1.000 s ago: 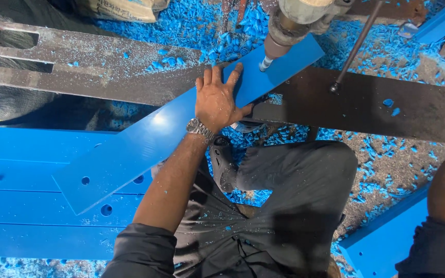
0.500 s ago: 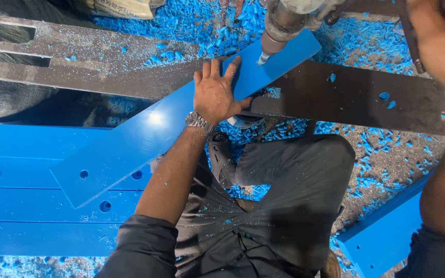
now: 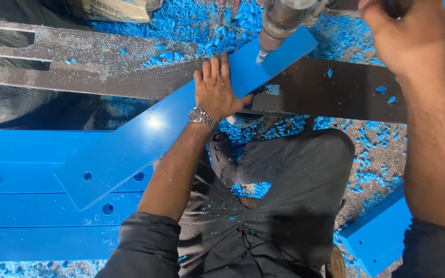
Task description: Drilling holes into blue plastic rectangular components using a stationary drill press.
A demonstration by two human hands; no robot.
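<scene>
Workshop floor littered everywhere with bright blue shavings (image 3: 197,20), thickest behind a dark steel machine table (image 3: 336,87) with slotted openings at its left end. Lying aslant across that table, a long blue plastic strip (image 3: 145,139), its lower end overhanging a stack of similar blue strips (image 3: 32,216) already showing round holes. Pressing down flat on the strip, the left hand (image 3: 217,90), fingers spread and open, palm on the plastic, a metal wristwatch (image 3: 202,117) at the wrist; likely pinning the strip so as to keep it from turning or lifting under the tool. Coming down onto the strip's upper end, just beyond those fingertips, a drill chuck with its bit (image 3: 271,33), tip meeting the blue surface. Reaching up at the top right corner, the right hand (image 3: 403,31), clenched around something dark, probably the machine's feed lever, though mostly cut off by the edge. Kneeling or crouching below, dark trousers (image 3: 294,206) speckled with blue chips. Resting at lower right, another blue piece (image 3: 377,237) on gritty ground. Sitting at the top left, part of a tan sack (image 3: 114,7).
</scene>
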